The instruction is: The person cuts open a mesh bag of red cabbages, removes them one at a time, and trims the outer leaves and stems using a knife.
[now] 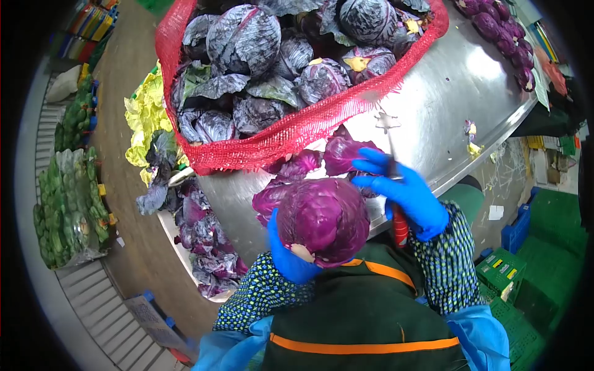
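One purple cabbage [325,216] is held over the near edge of the worktop [445,123], cupped in the left hand [289,263]. One knife [400,226] is gripped in the right hand [413,199]. One red net bag [303,135] is set along the left edge, filled with dark cabbages [243,40] too bunched up to be counted.

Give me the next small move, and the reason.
Probably carry the cabbage in the left hand toward the purple heads on the steel table: its surface looks similarly smooth and bright, and loose leaves lie beside it. The right hand holds the knife.
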